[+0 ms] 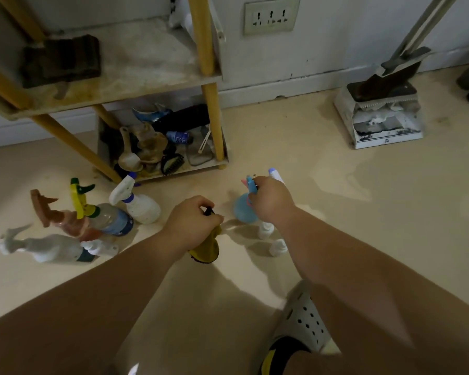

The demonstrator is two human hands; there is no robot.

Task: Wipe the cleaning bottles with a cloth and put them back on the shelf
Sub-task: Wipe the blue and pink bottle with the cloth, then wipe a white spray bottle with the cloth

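My left hand (191,216) is closed around a yellow cloth (206,246) that hangs down from the fist above the floor. My right hand (271,198) grips the trigger head of a blue spray bottle (243,211) standing on the floor. Several other spray bottles stand or lean in a cluster at the left: a white one with a blue collar (141,204), a clear one with a yellow-green trigger (106,216), a pinkish-brown one (63,216) and a white one lying down (52,247). The yellow-legged shelf (146,79) stands behind them, its middle board dusty.
Small white bottles (278,246) stand on the floor under my right forearm. The shelf's bottom tier (160,142) is full of brushes and clutter. A dark cloth (63,60) lies on the middle board. A dustpan with a broom (385,115) leans at the wall on the right. My sandalled foot (301,320) is below.
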